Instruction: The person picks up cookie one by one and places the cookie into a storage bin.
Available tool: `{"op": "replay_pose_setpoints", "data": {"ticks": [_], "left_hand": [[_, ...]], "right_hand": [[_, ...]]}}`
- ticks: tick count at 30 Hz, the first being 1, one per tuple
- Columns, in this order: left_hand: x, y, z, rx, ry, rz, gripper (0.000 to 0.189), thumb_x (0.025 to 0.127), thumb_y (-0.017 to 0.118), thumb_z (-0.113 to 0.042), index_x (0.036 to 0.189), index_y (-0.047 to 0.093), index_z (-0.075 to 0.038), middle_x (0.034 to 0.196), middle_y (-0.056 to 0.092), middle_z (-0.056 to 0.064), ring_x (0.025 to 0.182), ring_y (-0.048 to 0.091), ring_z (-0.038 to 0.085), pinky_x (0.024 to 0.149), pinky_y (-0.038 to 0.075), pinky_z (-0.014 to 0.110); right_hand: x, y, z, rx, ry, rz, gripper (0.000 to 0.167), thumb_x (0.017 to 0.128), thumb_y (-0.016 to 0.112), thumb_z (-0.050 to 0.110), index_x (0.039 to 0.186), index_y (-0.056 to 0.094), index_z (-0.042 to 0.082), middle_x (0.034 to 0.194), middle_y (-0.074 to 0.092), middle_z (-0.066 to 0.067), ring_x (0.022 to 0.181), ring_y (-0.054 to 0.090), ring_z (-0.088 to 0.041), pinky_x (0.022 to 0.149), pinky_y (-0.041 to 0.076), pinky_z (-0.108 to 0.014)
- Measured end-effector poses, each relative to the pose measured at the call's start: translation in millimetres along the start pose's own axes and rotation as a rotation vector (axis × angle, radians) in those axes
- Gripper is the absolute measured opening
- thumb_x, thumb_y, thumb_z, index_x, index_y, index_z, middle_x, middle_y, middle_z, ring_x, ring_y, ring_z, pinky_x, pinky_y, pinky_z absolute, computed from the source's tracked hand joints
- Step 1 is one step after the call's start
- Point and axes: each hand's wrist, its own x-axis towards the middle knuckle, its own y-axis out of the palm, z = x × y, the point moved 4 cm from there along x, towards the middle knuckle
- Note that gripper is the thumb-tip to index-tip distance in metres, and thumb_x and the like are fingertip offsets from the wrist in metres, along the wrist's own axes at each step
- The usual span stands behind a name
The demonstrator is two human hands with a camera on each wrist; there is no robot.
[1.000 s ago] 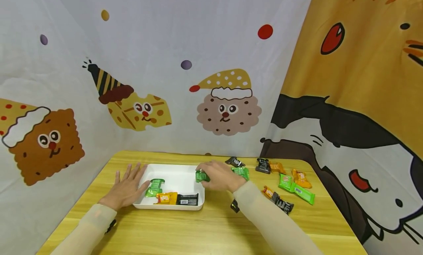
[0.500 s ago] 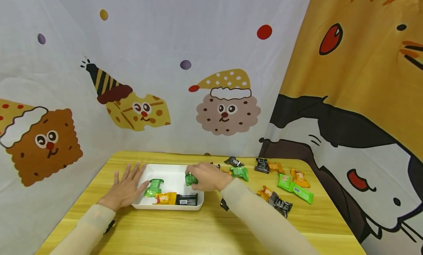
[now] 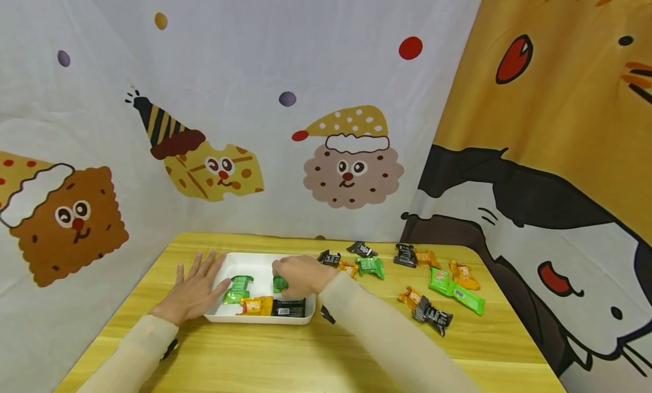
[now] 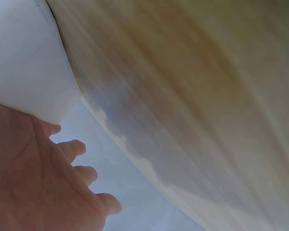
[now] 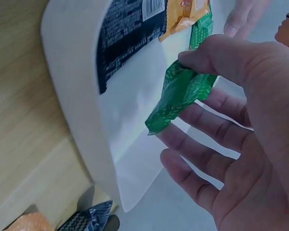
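My right hand (image 3: 301, 275) is over the right part of a white tray (image 3: 260, 320) and pinches a green wrapped snack (image 5: 183, 94) between thumb and fingers. Inside the tray lie another green packet (image 3: 238, 289) at the left, an orange packet (image 3: 257, 306) and a black packet (image 3: 289, 308) along the front wall. At the tray's left wall, my left hand (image 3: 192, 288) rests with fingers spread, its thumb over the rim. In the left wrist view that hand (image 4: 43, 173) shows beside the tray's outer side (image 4: 24, 53).
To the right of the tray, several wrapped snacks are scattered on the wooden table (image 3: 367, 359): a green one (image 3: 370, 267), a long light green one (image 3: 467, 298), an orange one (image 3: 463, 274) and a black one (image 3: 432, 316). A printed curtain (image 3: 275, 47) hangs behind the table.
My right hand has moved left with the green snack, from the tray's right rim to over its inside, uncovering black and orange packets on the table. The left hand stays put.
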Motion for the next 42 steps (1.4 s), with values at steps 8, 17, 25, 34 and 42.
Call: {"op": "replay_pose_setpoints", "data": {"ticks": [8,17,25,34,42], "left_hand": [[-0.1,0.1,-3.3,0.004,0.0,-0.004,0.084,0.122,0.05,-0.057,0.186,0.025,-0.008,0.193,0.013,0.033,0.177,0.005,0.066,0.134,-0.004,0.094],[-2.4,1.8,-2.7,0.009,-0.004,-0.002,0.085,0.122,0.05,-0.058,0.186,0.024,-0.009,0.193,0.013,0.032,0.178,0.004,0.065,0.134,-0.003,0.095],[-0.7,4.5,-0.5,0.009,-0.001,-0.001,0.085,0.122,0.049,-0.059,0.187,0.023,-0.01,0.193,0.013,0.032,0.178,0.004,0.065,0.133,-0.004,0.094],[-2.3,3.2,-0.8,0.02,-0.006,-0.004,0.086,0.122,0.049,-0.06,0.187,0.023,-0.011,0.193,0.013,0.032,0.178,0.005,0.065,0.133,-0.003,0.095],[1.5,2.4,0.2,0.014,-0.003,-0.004,0.086,0.122,0.05,-0.059,0.187,0.022,-0.011,0.194,0.013,0.032,0.178,0.005,0.065,0.133,-0.004,0.095]], "right_hand": [[3.1,3.7,10.0,0.005,0.007,0.031,0.057,0.111,0.083,0.037,0.162,0.065,0.021,0.156,0.074,0.002,0.128,0.077,-0.012,0.105,0.067,-0.028],[-11.8,6.5,6.0,-0.013,-0.006,-0.031,0.06,0.111,0.084,0.04,0.165,0.064,0.023,0.15,0.076,0.003,0.124,0.077,-0.01,0.107,0.066,-0.026],[-35.3,9.9,-17.5,0.035,0.008,-0.123,0.055,0.11,0.084,0.034,0.161,0.069,0.02,0.155,0.074,-0.003,0.138,0.074,-0.02,0.122,0.061,-0.037],[-68.2,19.7,-59.6,0.113,0.082,-0.174,0.051,0.111,0.082,0.032,0.159,0.07,0.018,0.16,0.07,-0.008,0.143,0.07,-0.028,0.122,0.062,-0.049],[-93.5,26.7,-95.1,0.19,0.134,-0.218,0.051,0.108,0.084,0.025,0.156,0.072,0.011,0.151,0.073,-0.012,0.135,0.071,-0.033,0.121,0.062,-0.057]]}}
